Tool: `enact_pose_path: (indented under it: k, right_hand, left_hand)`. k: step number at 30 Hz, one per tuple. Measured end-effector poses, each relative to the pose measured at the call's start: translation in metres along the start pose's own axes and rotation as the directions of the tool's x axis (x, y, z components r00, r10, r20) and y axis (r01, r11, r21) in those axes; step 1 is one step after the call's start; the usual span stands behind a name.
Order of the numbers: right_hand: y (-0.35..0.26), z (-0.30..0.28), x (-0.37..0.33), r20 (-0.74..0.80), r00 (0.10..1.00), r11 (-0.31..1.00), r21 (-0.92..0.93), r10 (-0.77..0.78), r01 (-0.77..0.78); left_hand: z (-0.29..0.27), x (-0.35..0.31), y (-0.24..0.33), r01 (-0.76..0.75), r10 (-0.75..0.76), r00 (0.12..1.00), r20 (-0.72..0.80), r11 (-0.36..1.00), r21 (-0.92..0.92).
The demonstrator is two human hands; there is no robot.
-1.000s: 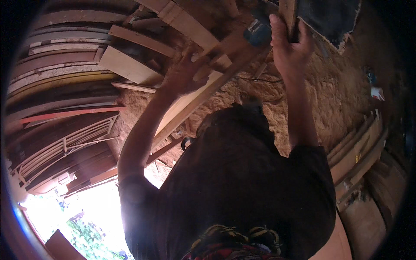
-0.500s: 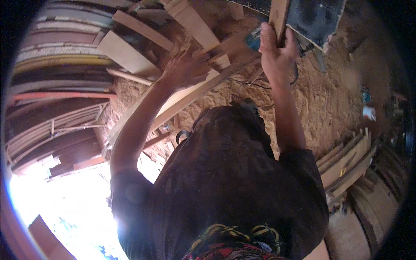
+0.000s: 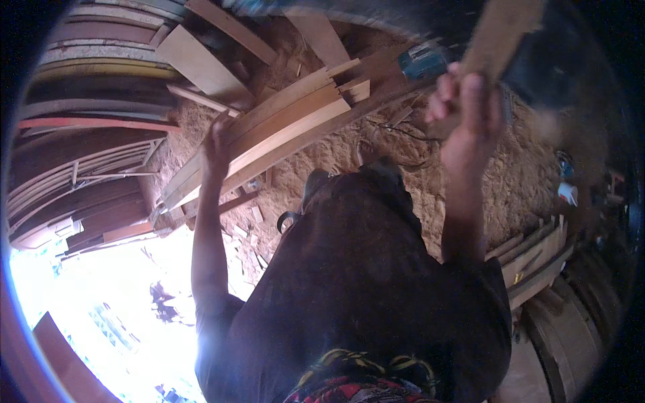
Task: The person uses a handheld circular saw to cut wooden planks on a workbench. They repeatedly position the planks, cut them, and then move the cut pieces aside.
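Note:
At the upper right, my right hand (image 3: 470,111) is wrapped round the lower end of a wooden strip (image 3: 504,40), which is raised and tilted to the right. A dark panel (image 3: 561,64), smeared by motion, shows just behind the strip; whether the two are joined I cannot tell. On the left, my left hand (image 3: 215,151) hovers at or just over a stack of long wooden planks (image 3: 285,121). Its fingers point away from me, stretched out, holding nothing that I can see. The planks lie slantwise on a wooden beam.
Near the planks' far end sits a teal power tool (image 3: 423,62). Sawdust (image 3: 396,164) covers the ground, with a dark cable on it. Stacked boards (image 3: 101,70) fill the left side, and more planks (image 3: 537,258) lean at the right. A white container (image 3: 568,193) stands far right.
My left hand has moved left and back from the planks' far end. My right hand has shifted right and slightly nearer, and the wooden strip now tilts more to the right.

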State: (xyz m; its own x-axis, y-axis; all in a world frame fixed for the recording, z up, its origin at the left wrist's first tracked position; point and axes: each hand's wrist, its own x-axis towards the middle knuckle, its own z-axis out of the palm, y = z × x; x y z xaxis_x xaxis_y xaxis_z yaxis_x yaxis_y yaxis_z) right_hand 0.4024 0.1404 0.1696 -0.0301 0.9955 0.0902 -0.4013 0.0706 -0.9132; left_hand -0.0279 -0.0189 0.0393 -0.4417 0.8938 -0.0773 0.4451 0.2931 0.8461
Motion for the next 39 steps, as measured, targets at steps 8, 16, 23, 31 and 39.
enact_pose_path:
  k: [8,16,23,31,39]
  right_hand:
    - [0.082,0.050,-0.105,0.408,0.696,0.773,-0.038,0.591,-0.634]
    - [0.148,0.087,-0.145,0.442,0.598,0.708,-0.133,0.669,-0.693]
    - [0.150,0.093,-0.119,0.396,0.642,0.739,-0.167,0.656,-0.652]
    - [0.164,0.100,-0.102,0.412,0.649,0.743,-0.116,0.640,-0.659]
    - [0.169,0.102,-0.100,0.416,0.641,0.729,-0.083,0.645,-0.679]
  left_hand:
    - [-0.146,0.010,-0.127,0.217,-0.216,0.976,0.028,0.957,-0.191]
    - [-0.127,-0.005,-0.030,0.202,-0.203,0.967,0.156,0.979,0.022]
    - [-0.116,-0.008,-0.044,0.170,-0.170,0.983,0.075,0.985,0.000]
    - [-0.104,-0.013,-0.052,0.097,-0.100,0.994,-0.053,0.994,-0.054]
    - [-0.106,-0.013,-0.062,0.049,-0.051,0.998,-0.047,0.998,-0.045]
